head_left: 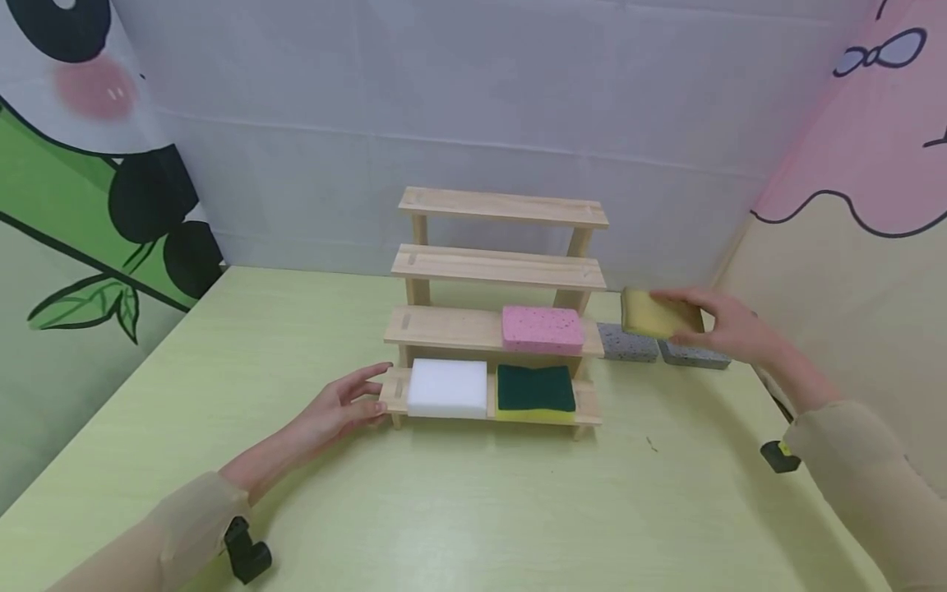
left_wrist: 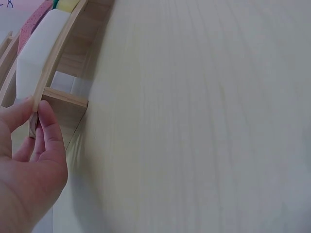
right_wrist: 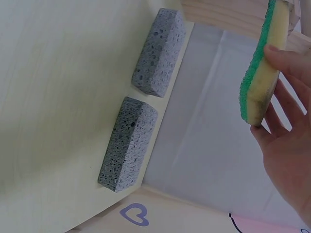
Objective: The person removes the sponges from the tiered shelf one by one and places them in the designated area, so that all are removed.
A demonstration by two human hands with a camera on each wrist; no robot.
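Note:
My right hand [head_left: 728, 325] grips a yellow sponge [head_left: 651, 314] by its edges, held up to the right of a wooden tiered shelf [head_left: 503, 265]. In the right wrist view the sponge [right_wrist: 262, 73] shows a green scouring layer on one face. With thumb and fingers, my left hand [left_wrist: 36, 160] pinches the left end of the shelf's lowest board [left_wrist: 48, 73]. That board carries a white sponge [head_left: 447, 388] and a yellow sponge with a dark green top [head_left: 536, 390]. A pink speckled sponge [head_left: 542, 330] lies on the right of the tier above.
Two grey porous blocks [right_wrist: 129, 143] lie side by side on the table [head_left: 473, 501], right of the shelf near the back wall. A white cloth wall [head_left: 473, 99] stands behind. Printed panels flank the table on both sides.

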